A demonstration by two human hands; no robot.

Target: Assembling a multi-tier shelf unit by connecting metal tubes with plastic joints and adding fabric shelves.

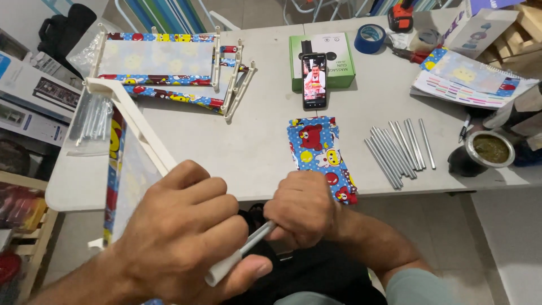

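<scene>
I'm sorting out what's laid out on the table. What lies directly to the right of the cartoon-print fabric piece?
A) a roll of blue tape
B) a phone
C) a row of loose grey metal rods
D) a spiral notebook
C: the grey metal rods lie side by side on the table, just right of the cartoon-print fabric piece.

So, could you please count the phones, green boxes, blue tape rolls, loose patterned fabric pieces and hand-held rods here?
Phone: 1
Green box: 1
Blue tape roll: 1
Loose patterned fabric piece: 1
Grey rod, gripped by left hand and right hand: 1
Total: 5
</scene>
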